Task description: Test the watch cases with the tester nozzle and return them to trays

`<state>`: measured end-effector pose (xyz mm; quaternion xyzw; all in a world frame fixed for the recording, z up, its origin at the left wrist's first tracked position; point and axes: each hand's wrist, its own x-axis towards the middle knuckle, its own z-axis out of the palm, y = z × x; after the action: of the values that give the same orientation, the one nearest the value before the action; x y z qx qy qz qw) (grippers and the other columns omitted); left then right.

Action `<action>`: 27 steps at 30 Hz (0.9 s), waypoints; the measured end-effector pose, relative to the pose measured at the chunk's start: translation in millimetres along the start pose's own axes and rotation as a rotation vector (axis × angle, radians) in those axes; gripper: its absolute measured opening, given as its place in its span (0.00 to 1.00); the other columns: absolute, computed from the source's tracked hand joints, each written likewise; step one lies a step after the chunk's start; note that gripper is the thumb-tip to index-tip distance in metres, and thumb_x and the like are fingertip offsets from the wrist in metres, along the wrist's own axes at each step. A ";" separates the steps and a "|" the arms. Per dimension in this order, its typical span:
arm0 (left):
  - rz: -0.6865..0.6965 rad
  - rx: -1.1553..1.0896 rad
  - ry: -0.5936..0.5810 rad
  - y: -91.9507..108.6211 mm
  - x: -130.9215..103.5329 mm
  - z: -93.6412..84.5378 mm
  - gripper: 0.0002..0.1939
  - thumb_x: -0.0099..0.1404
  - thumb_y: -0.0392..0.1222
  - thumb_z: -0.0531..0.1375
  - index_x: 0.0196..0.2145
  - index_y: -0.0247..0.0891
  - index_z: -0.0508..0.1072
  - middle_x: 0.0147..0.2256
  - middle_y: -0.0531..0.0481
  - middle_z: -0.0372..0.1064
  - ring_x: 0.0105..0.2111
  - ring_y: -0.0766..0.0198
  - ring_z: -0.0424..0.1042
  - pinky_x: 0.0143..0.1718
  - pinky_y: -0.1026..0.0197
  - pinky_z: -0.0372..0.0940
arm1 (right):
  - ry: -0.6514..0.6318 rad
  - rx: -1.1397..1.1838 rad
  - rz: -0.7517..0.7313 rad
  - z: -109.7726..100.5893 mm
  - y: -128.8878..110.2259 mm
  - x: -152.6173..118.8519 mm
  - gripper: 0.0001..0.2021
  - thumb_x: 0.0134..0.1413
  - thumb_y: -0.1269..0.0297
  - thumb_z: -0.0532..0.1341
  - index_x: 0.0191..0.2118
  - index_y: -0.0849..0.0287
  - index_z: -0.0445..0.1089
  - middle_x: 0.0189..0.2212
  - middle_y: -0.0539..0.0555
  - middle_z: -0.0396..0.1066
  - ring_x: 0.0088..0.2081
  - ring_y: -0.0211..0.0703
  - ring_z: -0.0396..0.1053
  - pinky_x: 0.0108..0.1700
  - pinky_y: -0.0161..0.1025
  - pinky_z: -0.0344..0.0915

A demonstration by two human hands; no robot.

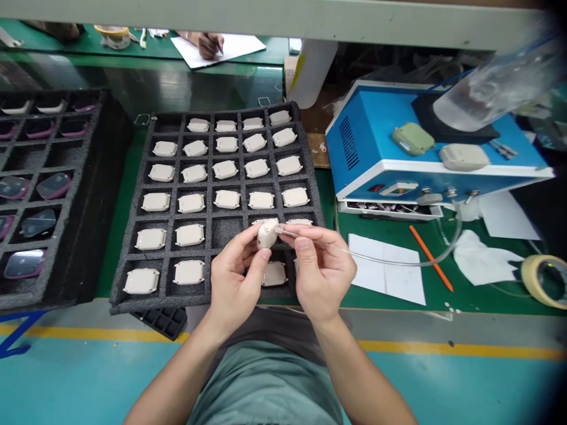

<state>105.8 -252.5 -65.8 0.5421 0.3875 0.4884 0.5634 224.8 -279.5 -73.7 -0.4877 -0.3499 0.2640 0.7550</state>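
Can't read any text, label, brand, number or sign; too small to tell on held casing point(267, 234) or blue machine point(376, 124)

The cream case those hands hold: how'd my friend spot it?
Find the dark foam tray holding cream cases. Over its near half, the left hand pinches one case, and the right hand holds a clear tube to it. Its neighbours lie in the tray; only this one is held up.

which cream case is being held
The cream case in the left hand, by the end of the clear tube; the others lie in foam trays or on the blue machine.
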 end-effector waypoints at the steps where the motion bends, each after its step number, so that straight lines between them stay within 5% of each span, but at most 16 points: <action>1: -0.004 0.001 -0.001 0.0 0.0 -0.2 0.19 0.70 0.39 0.67 0.58 0.41 0.78 0.56 0.43 0.79 0.53 0.55 0.80 0.54 0.56 0.77 | 0.000 0.005 -0.001 0.2 0.1 0.1 0.02 0.66 0.65 0.66 0.43 0.53 0.76 0.41 0.54 0.82 0.46 0.47 0.83 0.51 0.49 0.82; 27: 0.041 0.091 0.068 5.5 9.2 0.5 0.18 0.68 0.42 0.69 0.54 0.39 0.80 0.52 0.44 0.82 0.50 0.54 0.83 0.54 0.57 0.78 | -0.036 0.116 -0.005 6.2 1.3 9.0 0.03 0.67 0.65 0.66 0.42 0.55 0.78 0.41 0.54 0.83 0.45 0.43 0.83 0.50 0.40 0.81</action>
<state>107.5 -244.0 -59.4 0.5580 0.4171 0.4997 0.5147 225.4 -268.9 -70.8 -0.4373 -0.3487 0.2910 0.7762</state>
